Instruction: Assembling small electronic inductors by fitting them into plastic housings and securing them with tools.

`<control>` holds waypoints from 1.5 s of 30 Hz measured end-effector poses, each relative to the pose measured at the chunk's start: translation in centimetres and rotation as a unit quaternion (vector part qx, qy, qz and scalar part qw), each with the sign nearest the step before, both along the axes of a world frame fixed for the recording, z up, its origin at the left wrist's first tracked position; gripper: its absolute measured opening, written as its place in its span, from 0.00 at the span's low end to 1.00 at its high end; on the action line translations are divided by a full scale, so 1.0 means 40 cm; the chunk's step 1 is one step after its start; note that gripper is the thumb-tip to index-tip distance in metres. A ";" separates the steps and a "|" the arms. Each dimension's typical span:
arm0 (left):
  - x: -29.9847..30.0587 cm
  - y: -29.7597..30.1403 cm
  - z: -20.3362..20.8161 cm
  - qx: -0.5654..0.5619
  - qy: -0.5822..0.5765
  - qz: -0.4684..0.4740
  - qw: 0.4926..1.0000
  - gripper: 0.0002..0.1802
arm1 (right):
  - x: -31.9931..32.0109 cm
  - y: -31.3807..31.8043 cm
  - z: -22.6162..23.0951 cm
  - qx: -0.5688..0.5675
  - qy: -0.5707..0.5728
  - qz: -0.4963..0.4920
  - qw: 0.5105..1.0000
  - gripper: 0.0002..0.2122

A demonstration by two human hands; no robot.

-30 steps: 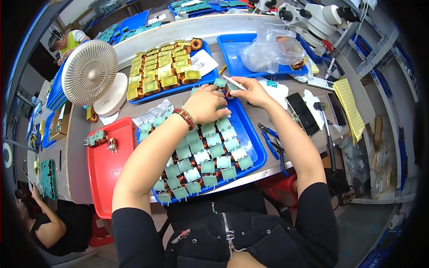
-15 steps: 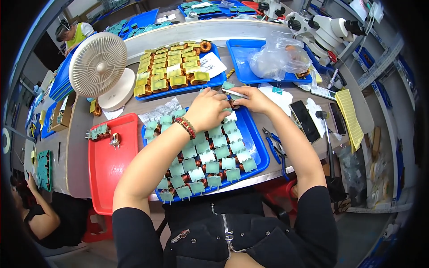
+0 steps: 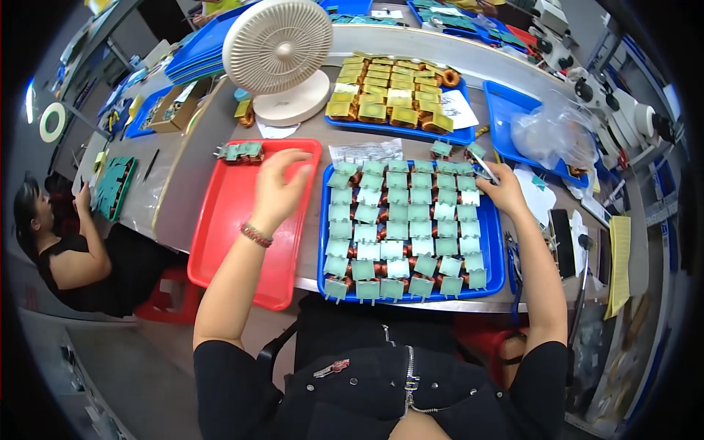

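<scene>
My left hand [image 3: 280, 192] hovers above the red tray [image 3: 233, 220] with its fingers apart and nothing visible in them. Just left of its fingertips, in the tray's far end, lies a small group of coils with green boards [image 3: 242, 152]. My right hand [image 3: 506, 191] pinches a slim white pen-like tool [image 3: 485, 168]; its exact kind does not show. That hand is at the far right corner of the blue tray [image 3: 493, 257], which holds rows of copper coils topped with pale green boards [image 3: 396, 229]. Two similar pieces [image 3: 441, 149] sit past the tray's far edge.
A white fan [image 3: 282, 51] stands at the back left. Behind the work lies a tray of yellow-topped coils [image 3: 389, 95]. A plastic bag [image 3: 550, 139] fills a blue tray at right, near a microscope [image 3: 616, 103]. Blue-handled pliers [image 3: 515, 271] lie rightward. A co-worker [image 3: 81, 249] sits at left.
My left hand has left the green-board coils and swung left over the red tray, its fingers opening. My right hand keeps the white tool. The whole view has turned left.
</scene>
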State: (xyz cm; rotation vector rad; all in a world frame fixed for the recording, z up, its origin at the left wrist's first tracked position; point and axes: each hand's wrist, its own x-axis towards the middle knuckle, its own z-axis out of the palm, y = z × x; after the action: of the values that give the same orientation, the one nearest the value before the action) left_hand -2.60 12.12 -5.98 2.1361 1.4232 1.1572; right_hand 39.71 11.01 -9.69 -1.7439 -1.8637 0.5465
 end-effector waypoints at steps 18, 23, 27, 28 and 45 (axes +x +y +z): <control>-0.200 0.066 -0.176 -0.033 0.162 0.181 0.969 0.22 | -0.001 -0.040 -0.036 0.087 0.122 -0.062 0.987 0.15; -0.193 -0.016 -0.099 -0.250 -0.260 0.117 0.925 0.16 | 0.022 -0.086 0.002 0.152 0.062 -0.058 0.985 0.24; -0.123 -0.114 0.019 -0.318 -0.383 -0.008 0.868 0.17 | -0.028 -0.140 0.074 0.146 0.181 -0.100 0.967 0.24; -0.104 -0.140 0.044 -0.319 -0.384 0.000 0.867 0.17 | -0.074 -0.157 0.108 0.114 0.281 -0.089 0.949 0.25; 0.170 -0.411 0.102 -0.401 -0.490 -0.306 0.711 0.35 | -0.481 -0.460 0.167 -0.097 0.672 0.140 0.721 0.12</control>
State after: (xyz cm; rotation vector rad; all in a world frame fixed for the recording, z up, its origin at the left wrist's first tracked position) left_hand 4.19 -4.32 -1.89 0.9098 0.4503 0.8751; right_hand 20.49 -7.38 -2.99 -0.6086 -0.9213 1.6062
